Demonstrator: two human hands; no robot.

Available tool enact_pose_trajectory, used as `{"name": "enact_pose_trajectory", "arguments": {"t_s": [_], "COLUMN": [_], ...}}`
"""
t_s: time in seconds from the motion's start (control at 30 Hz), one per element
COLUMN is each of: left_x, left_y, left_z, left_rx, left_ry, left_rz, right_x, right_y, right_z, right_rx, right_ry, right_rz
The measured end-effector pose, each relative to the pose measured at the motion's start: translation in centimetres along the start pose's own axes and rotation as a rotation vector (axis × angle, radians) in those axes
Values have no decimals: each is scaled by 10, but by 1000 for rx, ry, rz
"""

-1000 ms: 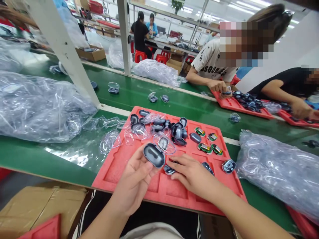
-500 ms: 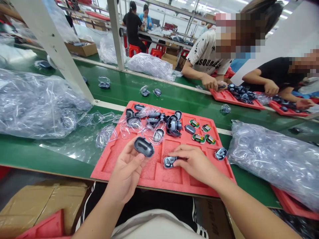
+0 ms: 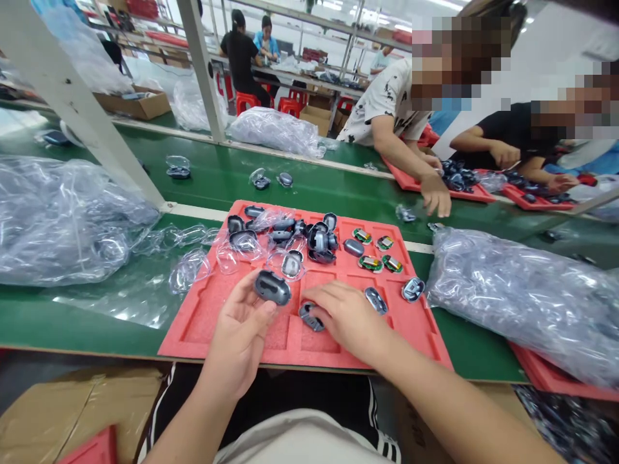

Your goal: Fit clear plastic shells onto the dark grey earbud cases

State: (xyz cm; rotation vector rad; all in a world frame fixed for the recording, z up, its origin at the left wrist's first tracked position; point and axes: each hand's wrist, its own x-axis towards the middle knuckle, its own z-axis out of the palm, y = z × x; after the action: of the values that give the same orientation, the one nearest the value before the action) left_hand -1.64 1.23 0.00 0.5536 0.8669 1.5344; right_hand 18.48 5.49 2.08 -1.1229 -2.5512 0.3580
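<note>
- The dark grey oval case [image 3: 272, 287] sits in the person's left hand [image 3: 236, 332], over the near half of the tray, its fingers and thumb curled up around it in a firm hold.
- The right hand [image 3: 345, 316] is spread low over the foam, its fingertips [image 3: 314, 291] close to a small grey case part [image 3: 311, 316]; whether it has hold of that part, I cannot tell.
- The red foam tray [image 3: 285, 345] lies with its near edge just past the wrists. Sunken pockets show between the hands and that edge.
- Toward the far edge, a crowded cluster of dark case pieces [image 3: 314, 241] sits beside green circuit boards [image 3: 371, 263].
- Loose clear plastic wrappers [image 3: 188, 270] lie against the tray's left edge; a bulging plastic bag [image 3: 512, 296] lies just off its right edge.
- Past the tray's far edge runs the green workbench belt [image 3: 217, 190], with a few wrapped cases [image 3: 178, 167] on it.
- Farther along, a co-worker's hand [image 3: 436, 195] hangs near another red tray [image 3: 411, 183].
</note>
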Motion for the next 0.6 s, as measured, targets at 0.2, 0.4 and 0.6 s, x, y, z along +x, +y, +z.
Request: {"name": "enact_pose_trajectory", "arguments": {"t_s": [0.2, 0.4, 0.6], "left_x": [1, 2, -5], "left_y": [0, 1, -12], "left_z": [-2, 4, 18], "left_rx": [-34, -7, 28], "left_ry": [11, 19, -85], "left_rz": [-27, -15, -48], "right_x": [-15, -23, -4], "right_y": [-14, -2, -34], "right_z": [13, -2, -22], "right_rx": [40, 239, 271], "right_ry": [16, 287, 581], "right_rz": [273, 349, 343]}}
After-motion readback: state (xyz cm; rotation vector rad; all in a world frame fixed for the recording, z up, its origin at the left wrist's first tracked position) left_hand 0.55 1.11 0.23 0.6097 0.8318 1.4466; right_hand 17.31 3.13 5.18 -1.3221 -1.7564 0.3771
